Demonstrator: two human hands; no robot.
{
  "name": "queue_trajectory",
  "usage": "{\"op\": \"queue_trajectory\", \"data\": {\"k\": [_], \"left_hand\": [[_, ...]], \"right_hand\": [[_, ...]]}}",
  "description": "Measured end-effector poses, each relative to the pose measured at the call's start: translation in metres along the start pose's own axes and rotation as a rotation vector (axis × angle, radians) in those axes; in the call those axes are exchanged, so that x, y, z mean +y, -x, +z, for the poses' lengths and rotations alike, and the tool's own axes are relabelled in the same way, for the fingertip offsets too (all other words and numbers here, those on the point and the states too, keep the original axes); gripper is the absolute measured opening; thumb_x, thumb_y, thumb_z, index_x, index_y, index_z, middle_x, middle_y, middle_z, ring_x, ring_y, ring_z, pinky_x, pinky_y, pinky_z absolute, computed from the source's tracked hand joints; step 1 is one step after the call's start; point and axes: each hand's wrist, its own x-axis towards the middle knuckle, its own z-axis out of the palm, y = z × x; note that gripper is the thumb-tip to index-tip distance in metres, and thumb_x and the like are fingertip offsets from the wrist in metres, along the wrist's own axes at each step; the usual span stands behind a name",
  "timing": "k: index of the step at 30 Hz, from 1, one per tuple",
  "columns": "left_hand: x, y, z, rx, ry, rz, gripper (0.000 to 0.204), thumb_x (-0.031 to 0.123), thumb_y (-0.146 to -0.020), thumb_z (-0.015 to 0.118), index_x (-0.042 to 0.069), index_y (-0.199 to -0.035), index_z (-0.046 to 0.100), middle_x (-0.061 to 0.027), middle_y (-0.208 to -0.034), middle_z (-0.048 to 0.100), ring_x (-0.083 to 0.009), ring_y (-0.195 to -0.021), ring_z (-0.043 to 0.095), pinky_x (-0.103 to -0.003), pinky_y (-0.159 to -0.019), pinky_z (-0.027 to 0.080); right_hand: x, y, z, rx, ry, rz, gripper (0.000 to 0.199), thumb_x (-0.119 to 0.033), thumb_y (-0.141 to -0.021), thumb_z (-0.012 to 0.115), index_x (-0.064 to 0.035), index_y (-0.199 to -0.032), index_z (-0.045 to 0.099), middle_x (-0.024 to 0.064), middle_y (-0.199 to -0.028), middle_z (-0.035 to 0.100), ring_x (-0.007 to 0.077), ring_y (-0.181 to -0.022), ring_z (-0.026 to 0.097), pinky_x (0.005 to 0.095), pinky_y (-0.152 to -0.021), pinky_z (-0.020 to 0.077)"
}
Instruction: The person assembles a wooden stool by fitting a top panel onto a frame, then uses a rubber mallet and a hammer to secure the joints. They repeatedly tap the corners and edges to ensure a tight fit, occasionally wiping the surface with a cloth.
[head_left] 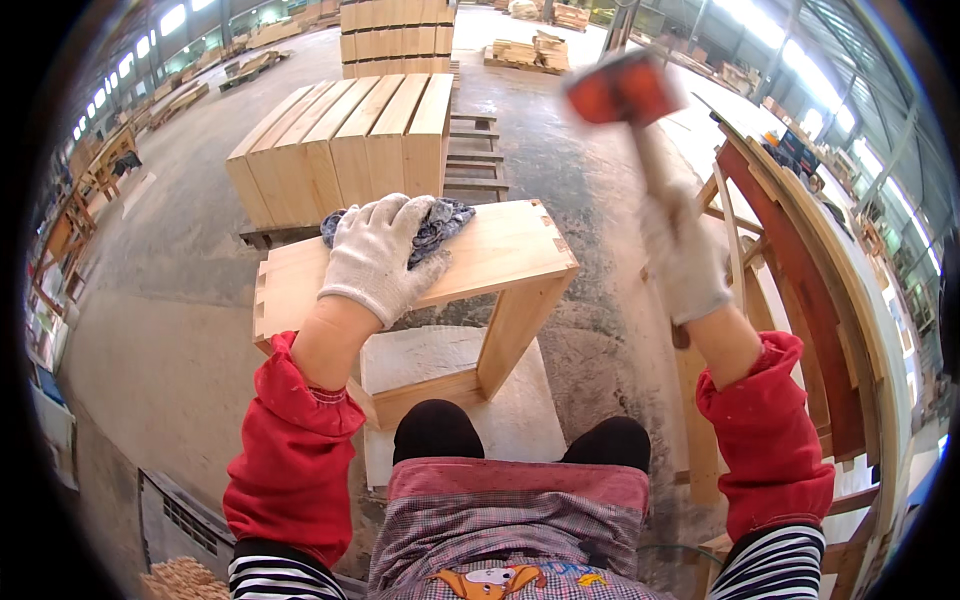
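In front of my knees a pale wooden drawer frame (500, 240) stands on edge, with dovetail joints showing at its corners. My left hand (378, 255), in a white work glove, presses a bunched dark patterned cloth (440, 228) onto the frame's top board; its fingers are curled over the cloth. Raised to the right of the frame, my gloved right hand (685, 250) is wrapped round the handle of a mallet (622, 90) with a red and black head. Motion blurs the mallet and that hand.
Beyond the frame sits a row of finished wooden boxes (345, 140), with a taller stack (397, 40) behind. A wooden workbench (820, 270) runs along my right side. Under the frame lies a white board (520, 415). Wood scraps (180, 578) fill the lower left.
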Motion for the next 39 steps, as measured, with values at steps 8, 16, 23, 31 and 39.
{"op": "queue_trajectory", "data": {"k": [8,16,23,31,39], "left_hand": [[0.000,0.005,0.001,0.041,-0.030,-0.005,0.061,0.044,-0.087,0.063,0.007,-0.133,0.051,-0.0182,-0.129,0.054,-0.0370,-0.123,0.048,-0.047,-0.108,0.034],[0.004,0.002,0.004,-0.007,-0.035,-0.014,0.064,0.047,-0.087,0.062,0.010,-0.137,0.048,-0.0154,-0.132,0.052,-0.0326,-0.127,0.047,-0.053,-0.111,0.031],[0.011,0.003,0.002,0.002,-0.042,-0.013,0.064,0.044,-0.087,0.062,0.007,-0.136,0.048,-0.0191,-0.133,0.051,-0.0376,-0.125,0.046,-0.049,-0.109,0.032],[0.011,0.006,-0.001,-0.014,-0.031,-0.019,0.066,0.048,-0.086,0.062,0.010,-0.138,0.048,-0.0170,-0.133,0.052,-0.0353,-0.127,0.046,-0.053,-0.111,0.030],[0.022,0.004,-0.008,-0.080,-0.069,-0.013,0.086,0.054,-0.078,0.070,0.008,-0.144,0.041,-0.0213,-0.142,0.042,-0.0397,-0.133,0.038,-0.049,-0.113,0.028]], "right_hand": [[-0.022,-0.028,-0.026,-0.318,0.284,-0.021,0.036,-0.036,-0.098,0.058,-0.0013,-0.109,0.058,0.0127,-0.079,0.063,0.0212,-0.071,0.061,0.0358,-0.069,0.0501],[0.026,-0.019,0.008,-0.426,0.583,-0.095,0.036,-0.037,-0.098,0.058,-0.0021,-0.105,0.056,0.0124,-0.078,0.059,0.0221,-0.071,0.059,0.0358,-0.068,0.0506],[-0.006,-0.034,-0.006,-0.073,0.102,-0.032,0.042,-0.043,-0.097,0.057,-0.0028,-0.111,0.057,0.0130,-0.077,0.061,0.0211,-0.071,0.060,0.0338,-0.069,0.0489],[0.014,-0.017,-0.001,-0.445,0.505,0.068,0.039,-0.036,-0.095,0.060,0.0008,-0.108,0.056,0.0229,-0.088,0.065,0.0379,-0.080,0.064,0.0425,-0.074,0.0484],[0.002,0.010,-0.042,-0.098,0.060,0.063,0.028,-0.029,-0.097,0.061,-0.0021,-0.102,0.056,0.0062,-0.073,0.052,0.0133,-0.071,0.052,0.0313,-0.067,0.0462]]}}
